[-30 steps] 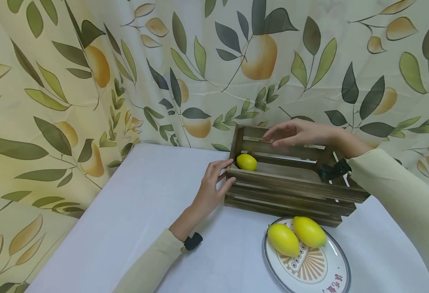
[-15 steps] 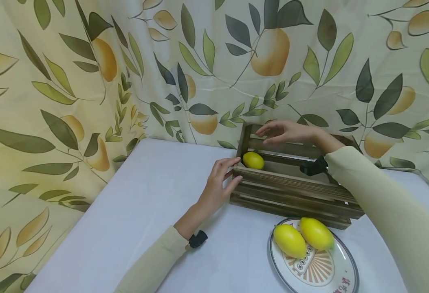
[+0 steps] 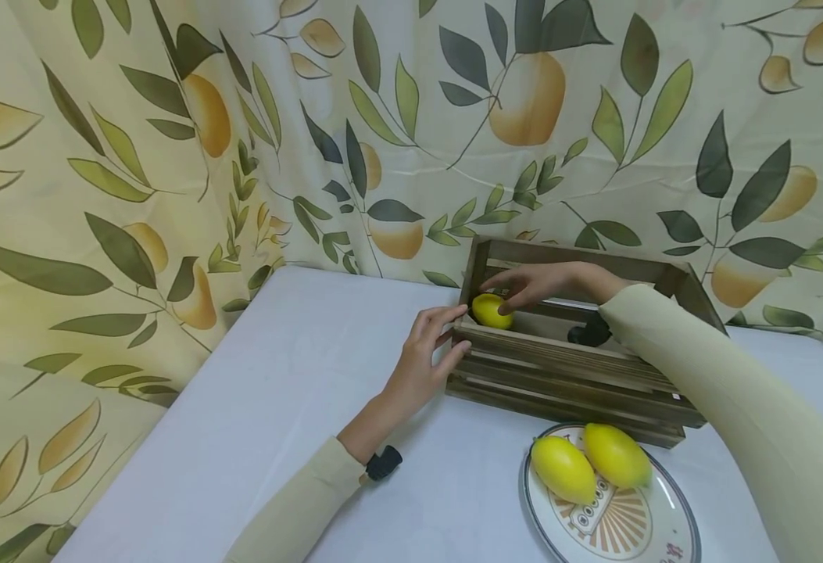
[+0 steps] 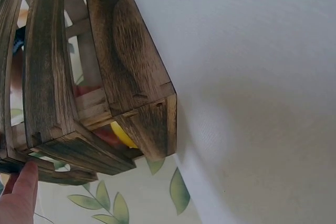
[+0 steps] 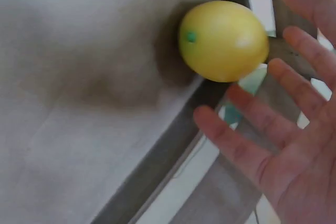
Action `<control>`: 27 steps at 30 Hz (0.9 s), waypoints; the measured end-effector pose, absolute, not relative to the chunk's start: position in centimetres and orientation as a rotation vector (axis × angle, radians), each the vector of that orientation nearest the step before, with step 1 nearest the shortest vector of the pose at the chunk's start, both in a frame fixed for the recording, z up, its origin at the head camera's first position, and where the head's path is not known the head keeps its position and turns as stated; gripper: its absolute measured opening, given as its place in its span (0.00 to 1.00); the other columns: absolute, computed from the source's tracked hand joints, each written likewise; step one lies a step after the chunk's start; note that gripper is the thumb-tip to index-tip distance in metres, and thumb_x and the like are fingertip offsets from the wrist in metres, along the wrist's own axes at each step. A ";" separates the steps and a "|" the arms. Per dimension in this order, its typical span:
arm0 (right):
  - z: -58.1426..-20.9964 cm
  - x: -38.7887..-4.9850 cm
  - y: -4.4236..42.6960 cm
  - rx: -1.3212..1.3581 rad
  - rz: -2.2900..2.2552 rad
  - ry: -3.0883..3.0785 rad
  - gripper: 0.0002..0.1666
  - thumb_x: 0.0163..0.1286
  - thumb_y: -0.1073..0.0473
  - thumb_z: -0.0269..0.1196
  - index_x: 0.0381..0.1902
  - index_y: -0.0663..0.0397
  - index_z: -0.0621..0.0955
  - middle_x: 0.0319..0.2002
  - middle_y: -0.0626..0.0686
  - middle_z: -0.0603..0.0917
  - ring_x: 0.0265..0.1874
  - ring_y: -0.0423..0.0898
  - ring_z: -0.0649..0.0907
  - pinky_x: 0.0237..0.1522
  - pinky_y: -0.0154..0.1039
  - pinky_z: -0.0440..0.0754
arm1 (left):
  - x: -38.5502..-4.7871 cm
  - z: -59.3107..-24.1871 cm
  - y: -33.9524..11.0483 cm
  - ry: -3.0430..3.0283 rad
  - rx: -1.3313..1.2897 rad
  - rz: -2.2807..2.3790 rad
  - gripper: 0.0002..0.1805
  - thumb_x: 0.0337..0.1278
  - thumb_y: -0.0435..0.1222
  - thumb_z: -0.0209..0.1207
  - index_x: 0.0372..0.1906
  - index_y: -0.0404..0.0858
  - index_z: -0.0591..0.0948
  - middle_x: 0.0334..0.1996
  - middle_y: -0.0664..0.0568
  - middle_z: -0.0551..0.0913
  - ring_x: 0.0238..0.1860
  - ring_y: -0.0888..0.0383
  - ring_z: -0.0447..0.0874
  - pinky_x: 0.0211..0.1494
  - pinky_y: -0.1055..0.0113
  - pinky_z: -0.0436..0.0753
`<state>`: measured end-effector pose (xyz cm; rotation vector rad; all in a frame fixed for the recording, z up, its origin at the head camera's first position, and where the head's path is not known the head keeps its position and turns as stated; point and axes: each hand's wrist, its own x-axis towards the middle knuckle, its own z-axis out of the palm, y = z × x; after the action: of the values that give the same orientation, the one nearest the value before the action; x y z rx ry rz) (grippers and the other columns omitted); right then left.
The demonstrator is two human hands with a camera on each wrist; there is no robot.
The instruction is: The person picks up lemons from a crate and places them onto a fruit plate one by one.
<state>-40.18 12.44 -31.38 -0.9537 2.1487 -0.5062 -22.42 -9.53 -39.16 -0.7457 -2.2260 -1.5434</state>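
A dark wooden slatted crate [image 3: 566,352] stands on the white-covered table. Inside its left end lies a yellow lemon [image 3: 490,311]. My right hand [image 3: 545,283] is inside the crate, over the lemon. In the right wrist view its fingers [image 5: 239,140] are spread beside the lemon [image 5: 224,41], not closed round it. With fairly straight fingers, my left hand [image 3: 421,356] touches the crate's left front corner, thumb against the front side. The left wrist view shows a fingertip at the crate's end [image 4: 63,153], and a bit of yellow lemon [image 4: 123,136] between slats.
A round white plate [image 3: 664,508] with a printed pattern sits in front of the crate, bearing two lemons [image 3: 590,461]. Behind the table hangs a curtain [image 3: 383,117] printed with fruit and leaves. White tablecloth [image 3: 277,391] spreads to the left.
My right hand has come down and left into the crate, onto the lemon. My left hand keeps its place at the crate's corner. The whole view has shifted slightly.
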 end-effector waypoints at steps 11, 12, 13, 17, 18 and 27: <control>-32.5 -39.9 12.6 -0.975 -0.413 2.199 0.32 0.74 0.56 0.58 0.71 0.60 0.65 0.70 0.70 0.56 0.60 0.66 0.70 0.49 0.55 0.85 | -22.3 -39.2 -9.5 -2.218 -0.742 -1.518 0.27 0.68 0.30 0.57 0.69 0.37 0.67 0.61 0.42 0.65 0.63 0.49 0.70 0.66 0.70 0.74; -32.6 -39.8 12.6 -0.968 -0.427 2.199 0.31 0.74 0.57 0.58 0.71 0.59 0.66 0.70 0.69 0.56 0.60 0.67 0.69 0.50 0.55 0.85 | -22.3 -39.2 -9.5 -2.216 -0.743 -1.519 0.27 0.67 0.30 0.57 0.69 0.37 0.67 0.61 0.42 0.65 0.63 0.49 0.70 0.66 0.70 0.74; -32.7 -39.8 12.5 -0.968 -0.436 2.200 0.30 0.74 0.58 0.58 0.70 0.59 0.67 0.69 0.69 0.55 0.61 0.67 0.68 0.51 0.54 0.85 | -22.3 -39.2 -9.5 -2.214 -0.745 -1.517 0.27 0.67 0.30 0.57 0.69 0.37 0.67 0.61 0.42 0.65 0.63 0.49 0.70 0.66 0.69 0.75; -33.0 -39.7 12.4 -0.946 -0.494 2.188 0.28 0.73 0.61 0.58 0.69 0.59 0.69 0.69 0.69 0.53 0.61 0.68 0.68 0.51 0.51 0.85 | -22.4 -39.1 -9.6 -2.212 -0.749 -1.513 0.27 0.67 0.30 0.57 0.69 0.37 0.67 0.61 0.41 0.65 0.63 0.48 0.70 0.66 0.68 0.75; -33.1 -39.7 12.3 -0.947 -0.502 2.188 0.27 0.73 0.62 0.58 0.68 0.59 0.69 0.69 0.69 0.53 0.61 0.68 0.68 0.51 0.50 0.86 | -22.4 -39.1 -9.6 -2.212 -0.748 -1.513 0.27 0.67 0.30 0.57 0.69 0.38 0.67 0.61 0.41 0.65 0.63 0.48 0.70 0.66 0.68 0.75; -33.1 -39.4 12.2 -0.930 -0.483 2.168 0.21 0.73 0.64 0.58 0.62 0.58 0.73 0.68 0.69 0.56 0.61 0.67 0.69 0.46 0.48 0.87 | -22.4 -39.1 -9.5 -2.211 -0.737 -1.535 0.26 0.67 0.30 0.57 0.68 0.36 0.67 0.61 0.42 0.65 0.63 0.48 0.70 0.66 0.65 0.75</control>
<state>-39.45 12.19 -33.15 -0.9299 2.1675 -0.4835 -22.41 -9.48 -39.14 -0.7368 -2.2110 -1.5352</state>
